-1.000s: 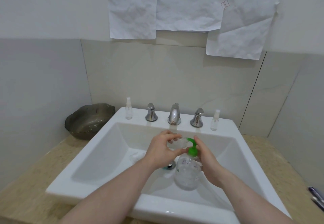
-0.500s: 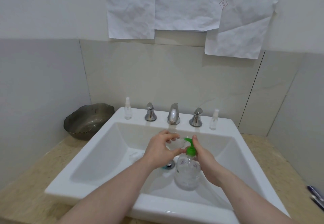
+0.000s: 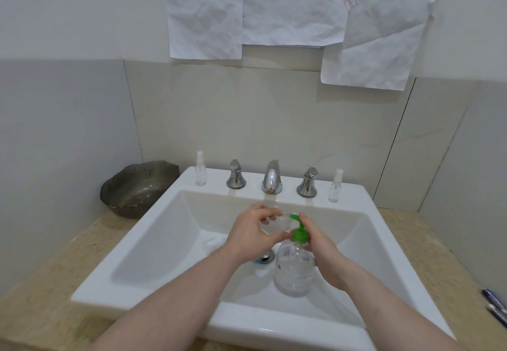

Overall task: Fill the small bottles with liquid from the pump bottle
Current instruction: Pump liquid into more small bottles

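A clear pump bottle (image 3: 294, 271) with a green pump head (image 3: 298, 230) stands in the white sink (image 3: 153, 243). My right hand (image 3: 319, 249) wraps its neck, the index finger up beside the pump top. My left hand (image 3: 251, 236) holds a small clear bottle (image 3: 275, 225) tilted, its mouth at the green nozzle. Two more small spray bottles stand on the back ledge, one at the left (image 3: 200, 170) and one at the right (image 3: 335, 187). A small clear cap (image 3: 210, 244) lies in the basin.
A chrome tap (image 3: 271, 177) with two handles (image 3: 235, 178) (image 3: 307, 183) sits on the ledge. A dark bowl (image 3: 138, 187) rests on the beige counter (image 3: 41, 290) at left. Pens (image 3: 495, 306) lie at the right edge. The drain (image 3: 264, 257) is under my left wrist.
The pump head has risen and my right index finger has lifted off it to stand beside it. My left hand and the small bottle stay at the nozzle.
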The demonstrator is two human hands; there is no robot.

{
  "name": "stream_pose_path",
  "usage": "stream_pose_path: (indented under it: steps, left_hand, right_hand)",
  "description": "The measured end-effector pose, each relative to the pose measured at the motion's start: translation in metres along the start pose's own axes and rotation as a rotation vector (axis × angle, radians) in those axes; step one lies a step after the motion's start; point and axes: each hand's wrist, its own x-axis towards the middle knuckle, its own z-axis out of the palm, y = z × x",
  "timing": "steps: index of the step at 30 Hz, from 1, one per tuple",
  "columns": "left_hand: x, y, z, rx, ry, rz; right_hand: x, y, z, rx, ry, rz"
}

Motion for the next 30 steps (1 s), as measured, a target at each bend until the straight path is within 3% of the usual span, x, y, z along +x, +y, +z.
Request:
stream_pose_path:
  steps: [18,30]
  left_hand:
    - [0.0,0.001,0.002,-0.006,-0.013,0.03]
    - [-0.001,0.004,0.0,-0.003,0.013,0.042]
  right_hand:
    - [-0.005,-0.01,-0.004,0.153,-0.06,-0.094]
    - [-0.006,-0.01,-0.003,0.124,-0.017,0.019]
